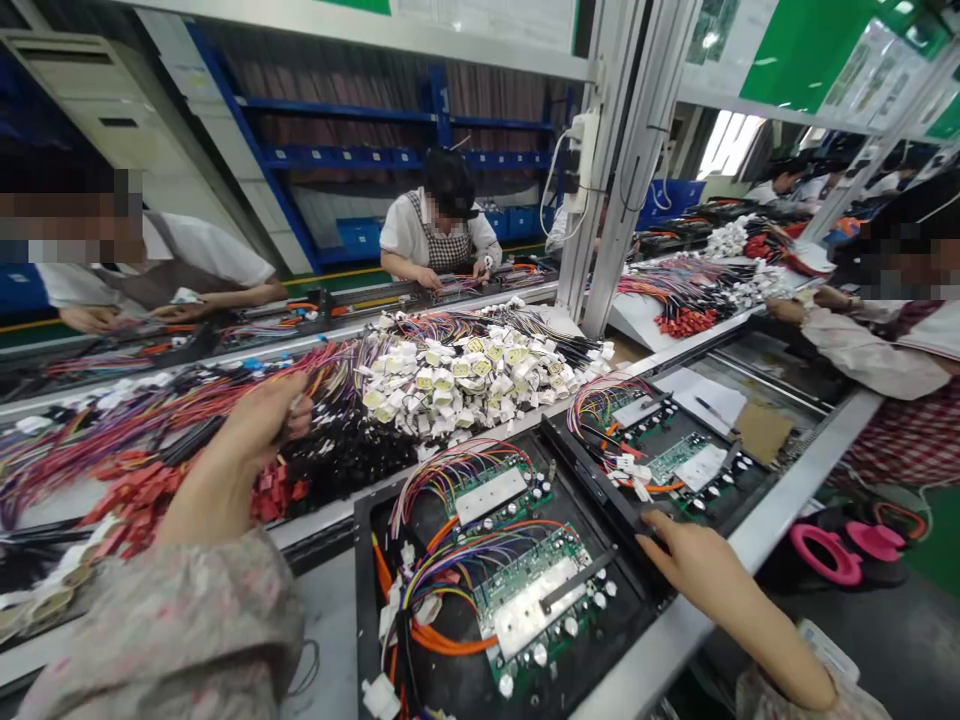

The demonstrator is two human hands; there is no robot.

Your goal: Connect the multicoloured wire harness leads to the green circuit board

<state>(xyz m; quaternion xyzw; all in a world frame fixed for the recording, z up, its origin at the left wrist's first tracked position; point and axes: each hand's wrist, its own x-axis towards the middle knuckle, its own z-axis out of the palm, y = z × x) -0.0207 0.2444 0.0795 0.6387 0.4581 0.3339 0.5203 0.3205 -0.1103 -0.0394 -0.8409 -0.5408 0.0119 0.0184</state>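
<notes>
My left hand (262,430) is raised over the wire bundles at the left, its fingers curled closed; whatever is in them is hidden. Below it lie red connectors (142,500) and black wire ends (360,470). My right hand (690,555) grips the edge where two black trays meet. In the nearer black tray (367,620) sit two green circuit boards (525,590) with metal plates and orange, purple and yellow wires. The farther black tray (600,480) also carries two wired circuit boards (679,460).
A heap of white connectors (465,375) lies behind the trays. A metal post (600,170) with a power strip (581,165) rises beyond. Paper with a pen (712,408) and brown cardboard (763,432) lie at the right. Co-workers sit opposite (439,220) and at both sides.
</notes>
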